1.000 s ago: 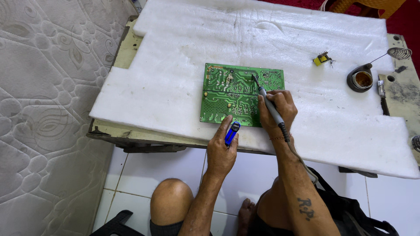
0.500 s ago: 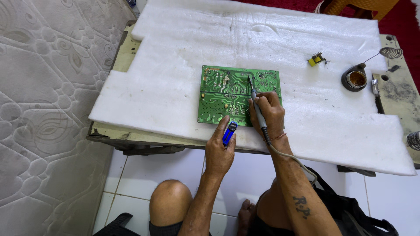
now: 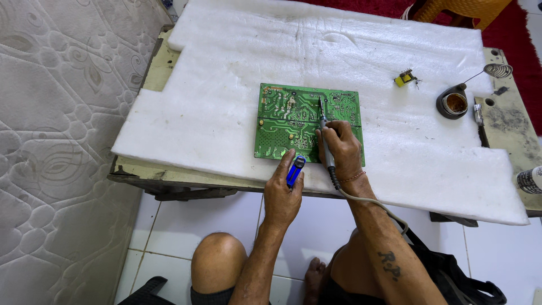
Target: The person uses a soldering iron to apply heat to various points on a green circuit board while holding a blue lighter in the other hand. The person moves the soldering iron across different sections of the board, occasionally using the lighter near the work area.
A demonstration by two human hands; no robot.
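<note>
Circuit board (image 3: 288,116) | right hand (image 3: 341,149) grips soldering iron (image 3: 324,138) (tip down)

Green circuit board (image 3: 285,121) flat on white padding (image 3: 226,85); soldering iron (image 3: 324,141) tip on it.

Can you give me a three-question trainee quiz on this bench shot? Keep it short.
1. True or false: the soldering iron is in the right hand.
2. What does the left hand hold: A) blue tool B) yellow part C) round tin?
3. The green circuit board lies on what?

Key: 1 true. 2 A, the blue tool. 3 the white padding.
</note>
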